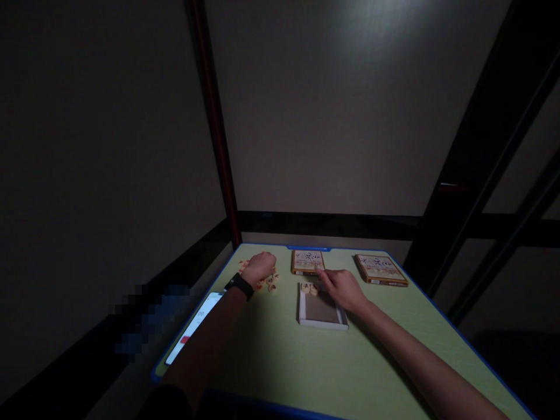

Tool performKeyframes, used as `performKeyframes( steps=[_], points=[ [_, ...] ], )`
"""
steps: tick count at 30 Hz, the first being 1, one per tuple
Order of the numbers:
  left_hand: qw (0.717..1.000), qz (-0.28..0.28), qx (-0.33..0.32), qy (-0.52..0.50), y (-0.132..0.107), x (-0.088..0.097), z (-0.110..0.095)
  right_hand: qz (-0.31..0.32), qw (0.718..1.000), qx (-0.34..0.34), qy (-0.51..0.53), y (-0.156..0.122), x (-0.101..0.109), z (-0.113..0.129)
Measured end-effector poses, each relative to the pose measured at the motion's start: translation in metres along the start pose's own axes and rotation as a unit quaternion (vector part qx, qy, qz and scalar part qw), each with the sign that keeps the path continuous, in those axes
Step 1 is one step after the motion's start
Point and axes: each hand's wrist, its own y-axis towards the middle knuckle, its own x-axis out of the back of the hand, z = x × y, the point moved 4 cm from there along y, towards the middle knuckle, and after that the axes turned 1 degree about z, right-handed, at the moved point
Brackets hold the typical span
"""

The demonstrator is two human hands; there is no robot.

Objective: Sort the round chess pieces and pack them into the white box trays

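My left hand (259,267), with a black watch band (240,285) at the wrist, is curled down over a loose group of round xiangqi pieces (272,280) on the table's left side. Its fingertips are hidden, and what they hold cannot be made out. An open shallow box (322,309) lies in the middle, with a few pieces (305,287) along its far left edge. Above the box's far right corner is my right hand (343,289), thumb and fingers pinched together. Anything between those fingers is too small to make out.
A printed box lid (308,262) lies beyond the open box, and a similar printed box (380,270) lies at the far right. A lit phone (195,326) rests along the left edge of the green table (271,361). Walls (324,146) stand behind and to the left.
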Motion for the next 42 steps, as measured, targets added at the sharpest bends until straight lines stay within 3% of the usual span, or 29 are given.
performKeyframes(
  steps=[5, 12, 24, 42],
  points=[
    [1.0, 0.012, -0.006, -0.003, 0.005, -0.004, 0.006, 0.003, 1.0, 0.006, -0.001, 0.0, -0.003, -0.002],
    [1.0, 0.005, -0.018, -0.006, 0.0, 0.007, 0.013, -0.003, 1.0, 0.017, 0.014, 0.001, -0.005, -0.004],
    [0.999, 0.015, -0.027, 0.01, 0.002, 0.004, -0.004, 0.004, 1.0, 0.01, -0.003, 0.001, -0.003, -0.002],
    [0.997, 0.02, -0.074, -0.01, 0.002, -0.001, 0.002, 0.014, 1.0, 0.024, -0.003, 0.0, -0.003, 0.002]
  ],
)
